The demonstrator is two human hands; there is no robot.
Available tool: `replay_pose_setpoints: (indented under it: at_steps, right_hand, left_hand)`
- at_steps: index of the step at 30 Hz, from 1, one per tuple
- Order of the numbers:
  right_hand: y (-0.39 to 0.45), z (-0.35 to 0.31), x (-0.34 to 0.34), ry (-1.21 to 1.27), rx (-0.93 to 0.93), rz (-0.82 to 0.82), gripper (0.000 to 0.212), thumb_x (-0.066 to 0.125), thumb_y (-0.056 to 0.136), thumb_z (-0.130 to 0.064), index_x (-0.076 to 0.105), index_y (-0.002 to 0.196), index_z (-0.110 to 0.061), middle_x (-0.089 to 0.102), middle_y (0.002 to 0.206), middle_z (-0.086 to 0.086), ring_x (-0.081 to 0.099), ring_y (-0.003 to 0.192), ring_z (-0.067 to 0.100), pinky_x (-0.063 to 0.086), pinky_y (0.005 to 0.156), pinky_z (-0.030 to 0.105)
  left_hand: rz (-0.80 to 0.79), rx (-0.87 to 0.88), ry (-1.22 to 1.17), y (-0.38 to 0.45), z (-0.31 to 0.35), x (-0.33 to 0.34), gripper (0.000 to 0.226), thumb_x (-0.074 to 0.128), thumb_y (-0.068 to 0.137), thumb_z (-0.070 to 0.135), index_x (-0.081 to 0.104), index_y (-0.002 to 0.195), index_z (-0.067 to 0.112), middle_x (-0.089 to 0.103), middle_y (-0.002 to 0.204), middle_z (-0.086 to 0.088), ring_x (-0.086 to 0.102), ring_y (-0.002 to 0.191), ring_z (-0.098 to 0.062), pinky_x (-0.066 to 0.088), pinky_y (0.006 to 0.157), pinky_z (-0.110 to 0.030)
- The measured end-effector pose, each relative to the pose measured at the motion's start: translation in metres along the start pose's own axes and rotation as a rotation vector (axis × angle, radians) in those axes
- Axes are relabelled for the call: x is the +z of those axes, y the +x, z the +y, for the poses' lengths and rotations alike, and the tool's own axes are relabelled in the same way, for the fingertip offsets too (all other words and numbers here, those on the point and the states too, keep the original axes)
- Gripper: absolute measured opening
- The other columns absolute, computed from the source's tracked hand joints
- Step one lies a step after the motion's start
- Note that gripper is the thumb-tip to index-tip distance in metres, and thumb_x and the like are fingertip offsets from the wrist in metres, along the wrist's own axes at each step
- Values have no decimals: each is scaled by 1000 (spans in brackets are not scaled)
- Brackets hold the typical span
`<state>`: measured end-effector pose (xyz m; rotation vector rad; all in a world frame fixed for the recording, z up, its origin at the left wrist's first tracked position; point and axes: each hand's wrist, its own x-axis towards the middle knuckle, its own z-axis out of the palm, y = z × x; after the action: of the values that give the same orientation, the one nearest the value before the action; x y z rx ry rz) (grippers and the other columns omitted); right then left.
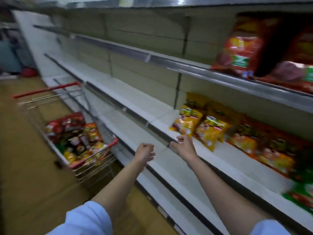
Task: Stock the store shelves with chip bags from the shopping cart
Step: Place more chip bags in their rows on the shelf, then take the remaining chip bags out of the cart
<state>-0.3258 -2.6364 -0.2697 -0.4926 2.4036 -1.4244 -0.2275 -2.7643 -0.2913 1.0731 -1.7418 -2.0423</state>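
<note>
A shopping cart [111, 144] with red trim stands at the left against the shelving, holding several red, yellow and orange chip bags [76, 136]. On the middle shelf [152, 114], yellow chip bags [189, 122] stand at the right, with orange bags [264, 150] beyond them. Big red bags [240, 48] sit on the upper shelf. My left hand [144, 152] hangs in the air between cart and shelf, fingers loosely curled, holding nothing. My right hand [183, 144] hovers at the middle shelf's front edge just below the yellow bags, also holding nothing.
The shelving runs diagonally from far left to near right, with long bare stretches on the upper, middle and lower shelves [171, 168]. Yellowish floor [25, 175] lies at the left. A green bag [303, 192] shows at the right edge. The view is motion-blurred.
</note>
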Motion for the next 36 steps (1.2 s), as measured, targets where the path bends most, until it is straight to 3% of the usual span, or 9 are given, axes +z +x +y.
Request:
replay_pose_setpoints:
  at_steps: [4, 13, 17, 21, 24, 29, 32, 34, 36]
  right_hand:
    - [20, -39, 93, -80, -68, -172, 39, 64, 90, -25, 49, 123, -11, 42, 129, 6, 47, 103, 15, 38, 86, 26]
    - [96, -80, 281, -82, -149, -494, 28, 69, 87, -24, 48, 105, -18, 51, 122, 11, 53, 100, 20, 45, 88, 32]
    - [151, -92, 361, -74, -114, -610, 30, 70, 86, -25, 50, 107, -18, 53, 125, 11, 53, 113, 25, 47, 98, 42]
    - [205, -95, 416, -83, -42, -701, 33, 67, 89, -29, 50, 116, -19, 49, 129, 8, 51, 115, 23, 46, 97, 38]
    - [237, -89, 444, -85, 0, -744, 29, 66, 90, -30, 48, 112, -23, 48, 129, 6, 50, 115, 21, 45, 96, 36]
    - [271, -68, 484, -128, 90, -805, 26, 66, 90, -26, 47, 108, -22, 51, 126, 7, 52, 113, 23, 47, 98, 43]
    - [283, -51, 508, -149, 154, -852, 24, 65, 91, -24, 47, 107, -21, 54, 123, 7, 54, 112, 23, 48, 98, 45]
    - [289, -37, 527, -168, 188, -865, 24, 64, 92, -23, 48, 109, -20, 55, 123, 8, 54, 112, 24, 47, 98, 47]
    - [294, -23, 546, -196, 221, -886, 29, 64, 91, -24, 49, 114, -15, 56, 124, 9, 54, 112, 25, 47, 98, 47]
  left_hand:
    - [146, -10, -71, 19, -4, -88, 11, 41, 97, 9, 47, 88, 14, 49, 75, -4, 50, 61, -12, 41, 44, -15]
    - [481, -160, -152, 93, -23, -241, 10, 45, 99, 12, 50, 91, 12, 56, 85, -4, 56, 67, -13, 46, 49, -21]
    - [546, -201, -174, 147, -13, -296, 6, 45, 100, 11, 48, 95, 8, 54, 87, -9, 54, 69, -17, 50, 49, -21]
    - [605, -284, -188, 205, -12, -328, 15, 49, 99, 16, 48, 109, 5, 55, 87, -6, 57, 71, -15, 49, 48, -19]
    - [612, -335, -181, 238, -18, -338, 8, 47, 100, 14, 49, 98, 7, 52, 80, -5, 53, 66, -13, 47, 46, -15]
    - [628, -480, -155, 278, -46, -356, 9, 49, 99, 14, 48, 102, 6, 53, 91, -7, 54, 81, -19, 46, 64, -23]
    - [652, -588, -110, 300, -69, -372, 16, 50, 98, 14, 48, 83, 11, 46, 82, -7, 47, 74, -18, 41, 65, -27]
    - [656, -633, -44, 315, -80, -382, 12, 53, 97, 18, 54, 98, 6, 51, 97, -10, 50, 88, -22, 41, 76, -32]
    - [646, -682, 4, 330, -91, -391, 38, 55, 96, 22, 49, 127, 0, 52, 119, -12, 50, 108, -27, 38, 85, -31]
